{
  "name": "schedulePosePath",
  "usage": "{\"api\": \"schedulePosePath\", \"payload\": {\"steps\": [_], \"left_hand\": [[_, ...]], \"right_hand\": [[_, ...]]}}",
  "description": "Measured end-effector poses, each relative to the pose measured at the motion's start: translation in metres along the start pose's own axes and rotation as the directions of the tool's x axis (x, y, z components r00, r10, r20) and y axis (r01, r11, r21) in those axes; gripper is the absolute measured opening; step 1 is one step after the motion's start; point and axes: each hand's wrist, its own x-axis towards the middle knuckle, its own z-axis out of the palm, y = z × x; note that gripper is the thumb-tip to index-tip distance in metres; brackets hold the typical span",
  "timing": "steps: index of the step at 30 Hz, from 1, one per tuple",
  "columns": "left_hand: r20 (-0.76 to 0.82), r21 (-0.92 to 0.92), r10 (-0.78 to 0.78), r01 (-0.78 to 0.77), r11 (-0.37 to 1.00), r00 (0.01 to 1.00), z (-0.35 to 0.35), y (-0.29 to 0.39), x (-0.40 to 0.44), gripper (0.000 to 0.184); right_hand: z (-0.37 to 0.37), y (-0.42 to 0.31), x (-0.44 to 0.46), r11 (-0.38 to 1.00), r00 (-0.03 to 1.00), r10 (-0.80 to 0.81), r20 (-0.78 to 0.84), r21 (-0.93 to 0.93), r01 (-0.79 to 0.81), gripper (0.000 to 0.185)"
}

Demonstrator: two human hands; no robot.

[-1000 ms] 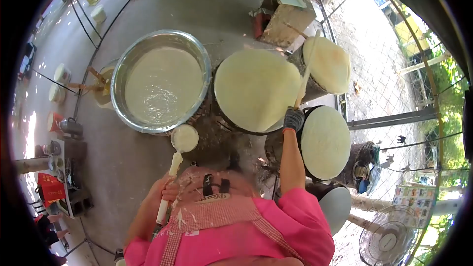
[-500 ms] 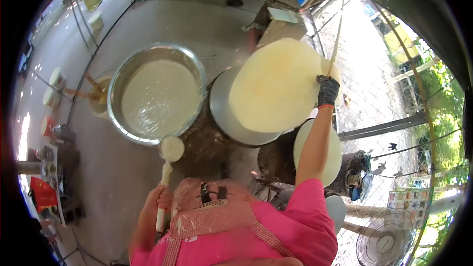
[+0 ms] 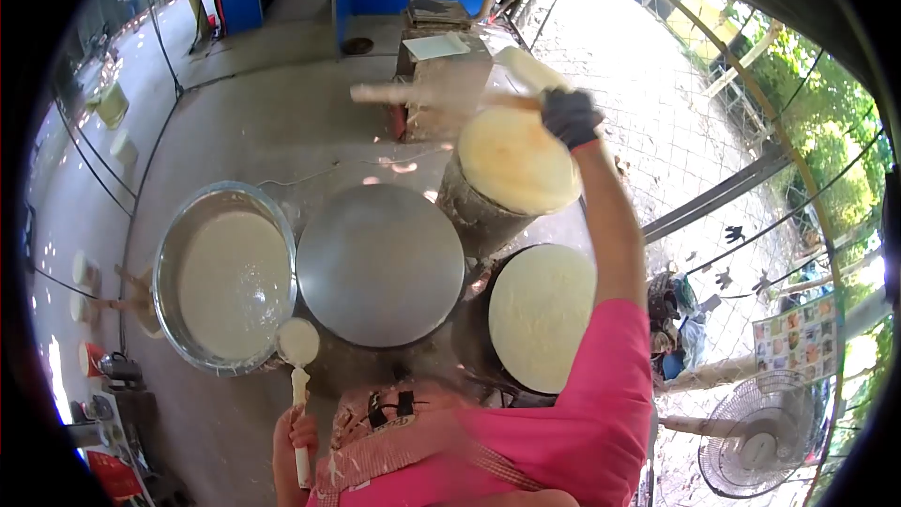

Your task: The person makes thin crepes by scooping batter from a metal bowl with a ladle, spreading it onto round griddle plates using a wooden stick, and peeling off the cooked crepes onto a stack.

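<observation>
My left hand (image 3: 297, 434) is closed round the pale handle of a ladle (image 3: 298, 343), whose bowl holds whitish batter. Beside it stands a wide metal basin (image 3: 167, 319) of batter (image 3: 235, 282). In a dark glove, my right hand (image 3: 571, 117) grips a wooden-handled spreader (image 3: 422, 94), blurred, with a flat pale blade. Below that hand, a round yellowish flatbread (image 3: 519, 160) lies on top of a drum-like stand (image 3: 474, 211). A bare round griddle (image 3: 380, 263) sits in the middle. To its right, a paler flatbread (image 3: 542, 319) covers another griddle.
A box-like stand (image 3: 446, 66) with a pale sheet on top is beyond the drum. Wire fencing (image 3: 601, 47) runs along the right. A fan (image 3: 755, 441) stands at lower right, and a small tub (image 3: 141, 305) is behind the basin.
The large flatbread held up by my right hand now lies on the drum-like stand, leaving the middle griddle bare. The spreader has swung leftward. My left hand keeps the ladle near the basin.
</observation>
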Motion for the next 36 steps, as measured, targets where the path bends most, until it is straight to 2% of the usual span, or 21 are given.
{"api": "schedulePosePath", "payload": {"steps": [1,4,6,9,11,12,14,16,17,18,20,21,23,25,26,28,30,32,34,35,36], "left_hand": [[-0.010,0.016,-0.024,0.024,1.000,1.000,0.007,-0.003,0.002,0.017],[-0.009,0.050,-0.050,0.050,0.997,0.999,0.016,-0.010,0.005,0.015],[0.021,0.054,-0.026,0.025,0.998,0.999,0.009,-0.011,0.004,0.029],[-0.042,0.077,0.099,-0.096,0.992,0.994,0.035,-0.039,-0.003,0.030],[-0.113,0.020,0.119,-0.117,0.993,0.987,0.026,-0.022,-0.002,0.013],[-0.140,-0.017,0.130,-0.133,0.991,0.982,0.019,-0.016,-0.002,0.016],[-0.078,0.228,0.203,-0.181,0.957,0.976,0.028,-0.017,-0.006,0.012],[0.011,0.257,0.271,-0.265,0.930,0.963,0.012,0.004,-0.004,0.013],[0.013,0.367,0.312,-0.295,0.882,0.950,0.011,0.013,-0.008,0.016],[0.073,0.352,0.326,-0.331,0.876,0.942,0.005,0.021,-0.011,0.026],[0.184,0.076,0.020,-0.035,0.996,0.983,-0.005,0.058,-0.017,0.021],[0.275,0.050,0.015,-0.030,0.998,0.961,-0.011,0.075,-0.020,0.023],[0.402,0.172,0.089,-0.170,0.970,0.911,-0.020,0.112,-0.028,0.028],[0.404,0.496,0.236,-0.429,0.755,0.884,-0.018,0.156,-0.037,0.037],[0.336,0.534,0.291,-0.435,0.724,0.896,-0.016,0.180,-0.040,0.040],[0.211,0.627,0.380,-0.423,0.654,0.900,-0.009,0.238,-0.041,0.044],[0.154,0.734,0.320,-0.325,0.597,0.935,-0.029,0.321,-0.021,0.036],[0.054,0.796,0.252,-0.194,0.573,0.966,-0.057,0.384,0.006,0.031],[-0.064,0.769,0.190,-0.072,0.635,0.980,-0.058,0.420,0.025,0.028],[-0.122,0.702,0.151,-0.022,0.712,0.981,-0.060,0.426,0.029,0.027],[-0.168,0.612,0.109,0.017,0.791,0.980,-0.060,0.430,0.034,0.026]], "right_hand": [[0.034,-0.015,-0.012,0.998,0.995,-0.053,-0.082,-0.023,0.051,0.015],[0.115,-0.067,-0.062,0.995,0.999,-0.028,-0.017,0.096,0.030,0.012],[0.159,-0.100,-0.094,0.985,0.993,0.029,0.113,0.168,-0.047,0.011],[0.194,-0.125,-0.120,0.971,0.951,0.067,0.303,0.198,-0.132,0.012],[0.205,-0.124,-0.128,0.953,0.931,0.125,0.342,0.218,-0.209,0.015],[0.209,-0.120,-0.130,0.945,0.923,0.146,0.355,0.228,-0.237,0.016],[0.210,-0.111,-0.142,0.734,0.880,0.280,0.384,0.505,-0.454,0.026],[0.155,-0.127,-0.137,0.593,0.884,0.363,0.294,0.658,-0.463,0.067],[0.170,-0.139,-0.143,0.610,0.905,0.304,0.297,0.669,-0.424,0.057],[0.164,-0.157,-0.139,0.796,0.848,0.111,0.518,0.465,-0.388,0.045],[0.088,-0.205,-0.130,0.647,0.825,0.121,0.553,0.586,-0.488,0.049],[0.116,-0.238,-0.138,0.347,0.748,0.009,0.663,0.700,-0.625,0.045],[0.065,-0.291,-0.120,0.192,0.748,-0.229,0.622,0.783,-0.592,0.036],[-0.017,-0.341,-0.085,0.349,0.753,-0.344,0.561,0.821,-0.451,0.033],[-0.040,-0.371,-0.075,0.417,0.744,-0.393,0.541,0.826,-0.380,0.032],[-0.069,-0.430,-0.060,0.445,0.763,-0.522,0.381,0.885,-0.138,0.030],[-0.110,-0.497,-0.055,0.615,0.712,-0.586,0.387,0.784,0.079,0.027],[-0.107,-0.557,-0.081,0.537,0.757,-0.627,0.183,0.806,0.250,0.027],[-0.160,-0.566,-0.068,0.545,0.771,-0.608,0.190,0.806,0.231,0.028],[-0.182,-0.567,-0.058,0.665,0.683,-0.611,0.400,0.728,0.168,0.027],[-0.165,-0.576,-0.076,0.699,0.702,-0.555,0.446,0.708,0.103,0.028]]}}
